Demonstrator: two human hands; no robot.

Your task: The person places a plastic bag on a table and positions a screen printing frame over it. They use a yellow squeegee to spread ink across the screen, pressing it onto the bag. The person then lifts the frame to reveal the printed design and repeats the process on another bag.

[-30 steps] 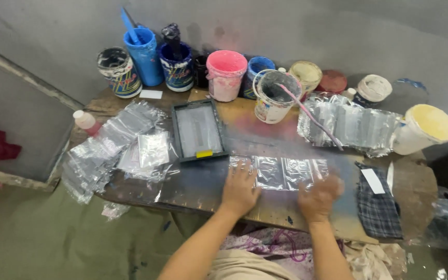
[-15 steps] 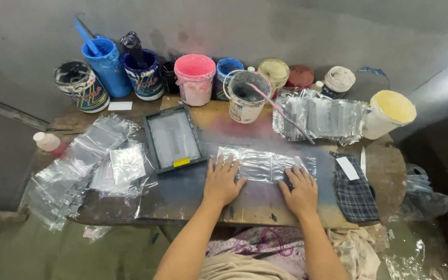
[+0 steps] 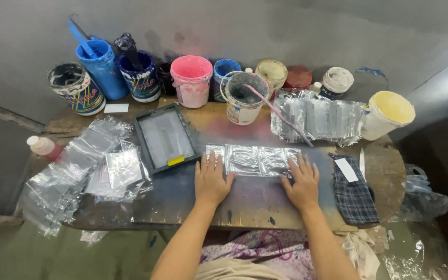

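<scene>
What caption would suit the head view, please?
Left hand and right hand press flat on a row of shiny silver plastic pouches on a paint-stained wooden table.

Glossy, crinkled clear plastic in the row of bags at centre frame, catching light. Worn, paint-stained, matt wood across the bench. Soft woven check cloth at right. Smeared plastic paint tubs along the top. More shiny film in the heap of bags at left.
</scene>
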